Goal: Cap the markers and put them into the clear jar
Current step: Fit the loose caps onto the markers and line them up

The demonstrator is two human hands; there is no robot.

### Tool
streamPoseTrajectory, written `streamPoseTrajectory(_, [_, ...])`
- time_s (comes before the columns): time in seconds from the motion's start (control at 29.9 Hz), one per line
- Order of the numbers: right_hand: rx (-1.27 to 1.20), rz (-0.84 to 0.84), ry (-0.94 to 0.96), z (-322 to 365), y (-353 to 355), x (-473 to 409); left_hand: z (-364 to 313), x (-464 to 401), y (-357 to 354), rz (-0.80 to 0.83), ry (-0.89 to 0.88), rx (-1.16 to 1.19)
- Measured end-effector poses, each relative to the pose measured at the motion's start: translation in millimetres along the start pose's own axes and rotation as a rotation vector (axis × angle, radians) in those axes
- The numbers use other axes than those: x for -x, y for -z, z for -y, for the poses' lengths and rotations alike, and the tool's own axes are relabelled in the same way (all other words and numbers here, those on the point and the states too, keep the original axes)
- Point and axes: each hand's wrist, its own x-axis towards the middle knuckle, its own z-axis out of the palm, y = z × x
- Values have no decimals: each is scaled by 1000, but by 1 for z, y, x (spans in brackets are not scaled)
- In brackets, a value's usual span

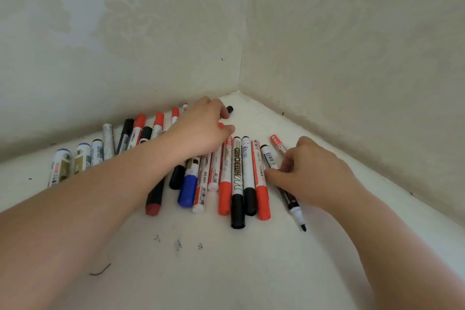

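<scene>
Several whiteboard markers with red, black and blue caps lie side by side on the white surface point(226, 272), among them a black-capped one marked WHITEBOARD point(237, 178). My right hand point(309, 173) pinches the barrel of an uncapped black marker point(293, 205), whose bare tip points toward me. My left hand point(203, 131) reaches over the row toward the corner, with its fingers curled beside a small black cap point(229, 109) and a red bit point(221, 125) showing under them. Whether it grips either one is hidden. No clear jar is in view.
Two pale walls meet in a corner point(240, 88) just behind the markers and close off the back and right. More markers point(83, 156) lie along the left wall. Small ink specks point(178, 244) and a thin brown thread point(100, 270) lie on the near surface.
</scene>
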Motion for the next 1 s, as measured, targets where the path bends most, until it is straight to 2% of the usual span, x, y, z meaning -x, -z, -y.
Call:
streamPoseTrajectory(0.07, [-45,-8,1,-1,1,1,2,-19,-3,-13,38,-85])
streamPoseTrajectory(0.17, [-278,-66,-41,-1,7,0,7,-43,-14,-13,74,-273])
streamPoseTrajectory(0.23, [-407,-104,-69,0,11,0,8,-52,-21,3,104,-313])
streamPoseTrajectory(0.37, [-829,-84,-217,0,19,1,3,-61,-22,22,74,-158])
streamPoseTrajectory(0.47, [-1186,-64,-290,-2,24,0,-10,-45,-5,-30,-48,20])
streamPoseTrajectory(0.53, [-1335,-42,-283,-1,24,1,-20,-19,9,-69,-139,129])
streamPoseTrajectory(0.77, [-1495,107,-70,10,13,7,-15,96,29,-46,-194,358])
streamPoseTrajectory(0.94, [-1550,168,38,20,12,13,16,112,23,-168,-367,7])
streamPoseTrajectory(1.0, [-1520,147,41,22,12,15,20,111,20,-188,-370,5])
